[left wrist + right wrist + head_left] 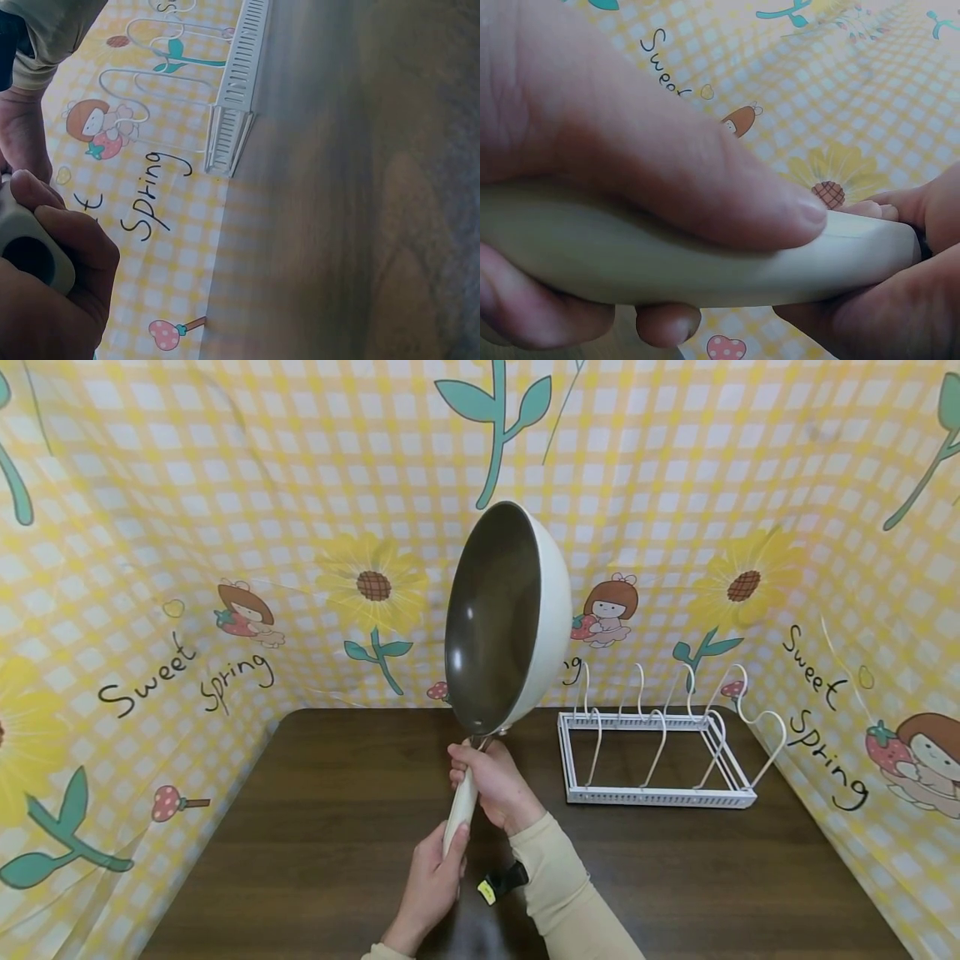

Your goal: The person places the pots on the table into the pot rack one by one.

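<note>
A deep frying pan [498,618], white outside and dark brown inside, is held up over the table on its side, its inside turned to the left. My right hand [504,787] grips the pale handle [462,806] just below the bowl. Lower down, my left hand [433,875] holds the same handle near its end. In the left wrist view, that hand's fingers curl round the handle's end [64,274], which has a dark hole. The right wrist view shows the right thumb [780,217] lying along the handle, with fingers beneath.
A white rack [660,797] with several curved wire dividers stands on the right of the dark wooden table [322,827]. Yellow checked cloth [315,485] hangs behind and at both sides. A black strap with a yellow tag [489,891] sits by the right wrist.
</note>
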### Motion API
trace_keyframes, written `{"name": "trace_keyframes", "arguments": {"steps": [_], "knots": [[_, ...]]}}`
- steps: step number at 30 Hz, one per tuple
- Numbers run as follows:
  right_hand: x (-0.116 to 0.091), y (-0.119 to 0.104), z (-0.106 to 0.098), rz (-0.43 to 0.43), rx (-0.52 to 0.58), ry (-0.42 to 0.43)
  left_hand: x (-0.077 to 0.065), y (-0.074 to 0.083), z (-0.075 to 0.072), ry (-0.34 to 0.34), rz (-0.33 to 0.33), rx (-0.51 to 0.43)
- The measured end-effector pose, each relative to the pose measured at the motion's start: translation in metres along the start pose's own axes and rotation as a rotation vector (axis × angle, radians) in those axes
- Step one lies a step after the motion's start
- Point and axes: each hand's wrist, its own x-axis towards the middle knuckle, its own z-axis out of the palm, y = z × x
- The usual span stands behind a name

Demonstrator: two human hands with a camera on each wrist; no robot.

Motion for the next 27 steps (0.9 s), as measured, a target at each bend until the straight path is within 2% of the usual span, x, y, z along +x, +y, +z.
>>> {"name": "trace_keyframes", "arguments": {"steps": [27], "knots": [[-0.0053,-0.0081,-0.0035,-0.019,-0.05,0.038,0.0031,0.0044,0.0048,-0.082,-0.037,-0.087]]}}
